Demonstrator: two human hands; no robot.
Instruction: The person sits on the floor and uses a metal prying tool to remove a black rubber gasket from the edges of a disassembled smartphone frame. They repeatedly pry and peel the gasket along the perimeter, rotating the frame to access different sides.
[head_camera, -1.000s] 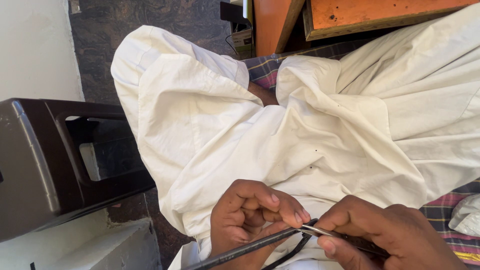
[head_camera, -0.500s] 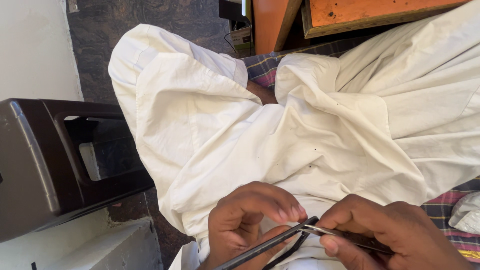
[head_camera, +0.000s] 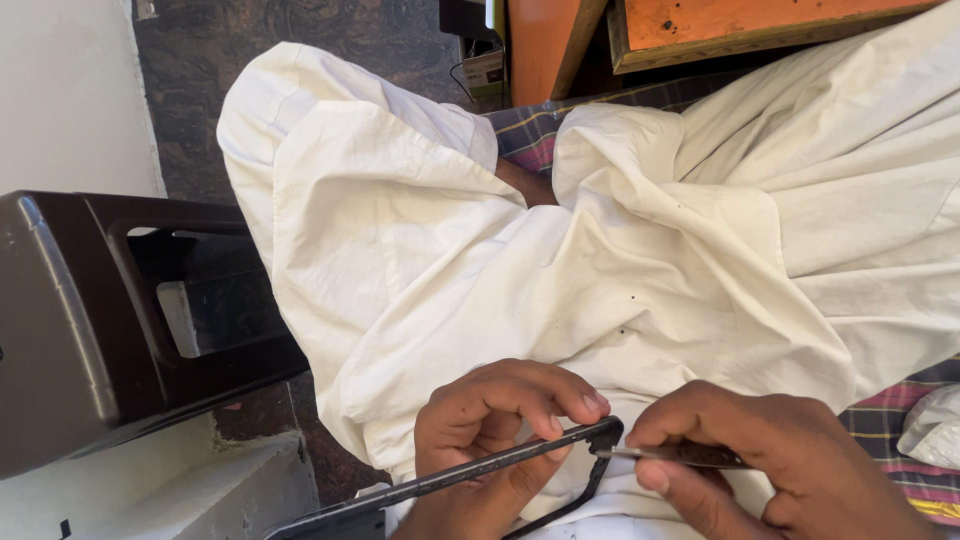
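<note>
At the bottom centre of the frame my left hand (head_camera: 500, 430) pinches a thin black frame (head_camera: 470, 472) by its upper edge, fingers closed around it over the white cloth (head_camera: 600, 260) on my lap. My right hand (head_camera: 760, 460) grips a slim metal tool (head_camera: 680, 455), its tip touching the frame's corner. I judge the risk is a slip: too much push and the tip could skid into my left fingertips (head_camera: 590, 403) or bend the thin frame.

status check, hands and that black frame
Left hand pinching black frame. Right hand holding thin tool, tip at frame corner. White cloth beneath, nothing blocking.
</note>
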